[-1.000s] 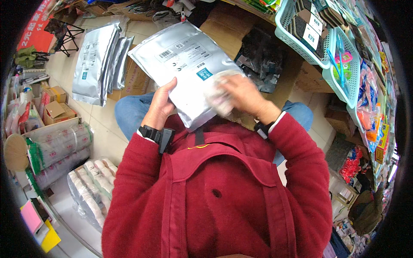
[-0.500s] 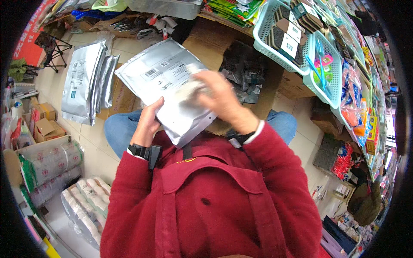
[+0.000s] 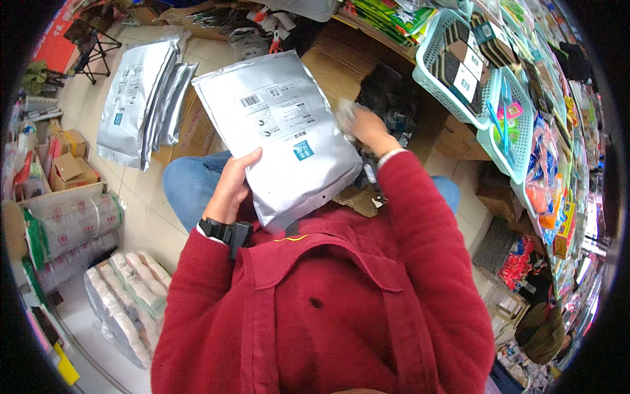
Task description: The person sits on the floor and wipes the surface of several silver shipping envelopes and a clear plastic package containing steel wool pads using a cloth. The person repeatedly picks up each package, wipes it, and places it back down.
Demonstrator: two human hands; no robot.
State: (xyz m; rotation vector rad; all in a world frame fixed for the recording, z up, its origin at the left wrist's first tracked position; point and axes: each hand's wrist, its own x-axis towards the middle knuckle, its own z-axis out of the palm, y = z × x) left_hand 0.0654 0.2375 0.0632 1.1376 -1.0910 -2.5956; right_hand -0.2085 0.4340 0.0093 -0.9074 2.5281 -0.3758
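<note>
A large silver foil pouch with a barcode and a teal label lies tilted across my lap. My left hand grips its left edge, thumb on top and the other fingers out of sight beneath. Just past the pouch's right edge, my right hand is closed on a crumpled whitish cloth, slightly blurred. Below that hand and beyond it is an open cardboard box with dark plastic-wrapped items inside.
Several similar silver pouches lean in a stack at the left against a cardboard box. Light-blue plastic baskets of sponges and small goods stand at the right. Wrapped white rolls sit on the floor at lower left.
My right hand has moved with the cloth from the pouch's face to beyond its right edge, uncovering the teal label. My left hand keeps its grip; the view has shifted slightly.
</note>
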